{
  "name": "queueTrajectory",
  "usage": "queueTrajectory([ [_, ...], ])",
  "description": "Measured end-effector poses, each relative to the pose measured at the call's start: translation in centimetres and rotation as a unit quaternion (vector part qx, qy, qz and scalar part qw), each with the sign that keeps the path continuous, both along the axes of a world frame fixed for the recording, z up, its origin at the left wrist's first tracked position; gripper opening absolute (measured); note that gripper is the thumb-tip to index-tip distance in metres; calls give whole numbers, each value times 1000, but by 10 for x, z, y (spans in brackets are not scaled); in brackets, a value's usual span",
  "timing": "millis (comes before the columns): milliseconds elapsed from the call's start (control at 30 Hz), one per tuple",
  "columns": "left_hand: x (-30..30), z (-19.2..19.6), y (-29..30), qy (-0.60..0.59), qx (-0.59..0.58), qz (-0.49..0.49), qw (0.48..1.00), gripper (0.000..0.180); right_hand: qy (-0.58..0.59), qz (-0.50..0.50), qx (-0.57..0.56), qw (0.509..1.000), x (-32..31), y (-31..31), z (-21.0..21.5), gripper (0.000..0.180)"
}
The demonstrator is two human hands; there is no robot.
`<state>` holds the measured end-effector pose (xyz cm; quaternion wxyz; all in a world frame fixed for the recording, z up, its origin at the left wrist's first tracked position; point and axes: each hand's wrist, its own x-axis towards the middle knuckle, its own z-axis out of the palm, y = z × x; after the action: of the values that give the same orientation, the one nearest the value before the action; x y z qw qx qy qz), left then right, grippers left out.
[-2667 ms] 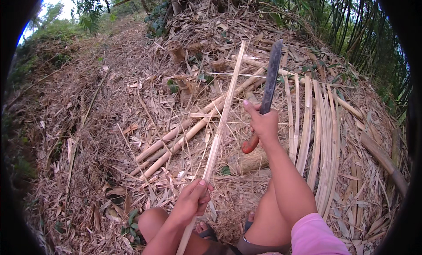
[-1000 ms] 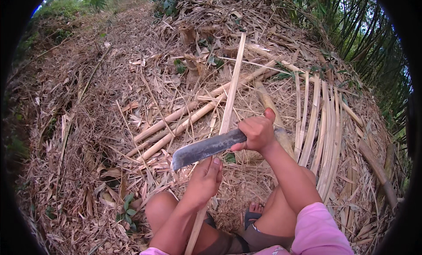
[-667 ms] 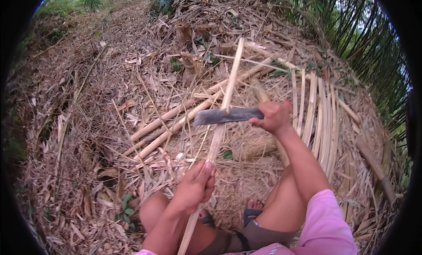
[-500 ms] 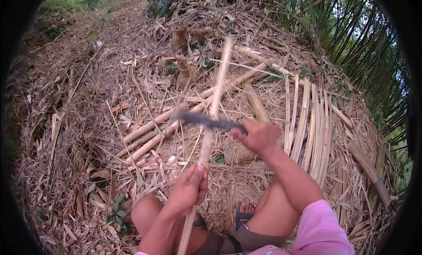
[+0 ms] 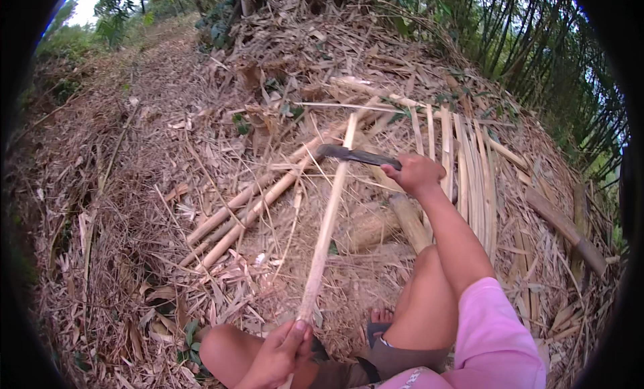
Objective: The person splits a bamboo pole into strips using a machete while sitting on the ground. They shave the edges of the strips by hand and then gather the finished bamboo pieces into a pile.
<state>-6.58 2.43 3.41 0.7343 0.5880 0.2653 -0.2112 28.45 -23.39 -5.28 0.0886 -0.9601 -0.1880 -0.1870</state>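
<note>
A long pale bamboo strip [image 5: 327, 226] slants up and away in front of me. Its near part is gripped by my left hand [image 5: 280, 352], fingers wrapped round it above my left thigh. Stretched out to the right, my right hand [image 5: 420, 174] is closed on the handle of a dark-bladed machete [image 5: 355, 155]. The blade lies across the strip near its far end and seems to touch it. The handle is mostly hidden in my fist.
Several split bamboo strips [image 5: 464, 167] lie side by side at the right. Bamboo poles [image 5: 251, 211] lie crosswise beyond the strip, and a thick log piece [image 5: 409, 218] rests near my right knee. Dry leaves cover the ground; bamboo stalks [image 5: 550, 46] stand at the far right.
My left hand has drawn the bamboo strip back toward me. My right hand has moved away and slightly right, bringing the machete blade nearer the strip's far end.
</note>
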Motion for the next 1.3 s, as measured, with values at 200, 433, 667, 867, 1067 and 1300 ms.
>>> queueTrajectory([
  [200, -26, 11, 3, -10, -4, 86, 996, 22, 30, 53, 112, 992, -49, 61, 14, 75],
  [433, -48, 1, -13, -46, 40, 82, 995, 28, -138, 288, 144, 937, -68, 75, 22, 68],
  [667, -65, -19, -22, -34, 93, 139, 985, 27, -104, 252, 59, 960, -73, 71, 21, 69],
  [867, -72, 12, -41, -4, 112, 68, 991, 26, 222, 43, 104, 969, -42, 56, 49, 73],
  [1067, -88, 22, -34, 25, 68, 96, 993, 24, 187, 31, 12, 982, -5, 64, 8, 74],
  [1300, -77, -21, -30, 6, 26, 134, 991, 25, 348, -237, 726, 543, 25, 29, -16, 87],
])
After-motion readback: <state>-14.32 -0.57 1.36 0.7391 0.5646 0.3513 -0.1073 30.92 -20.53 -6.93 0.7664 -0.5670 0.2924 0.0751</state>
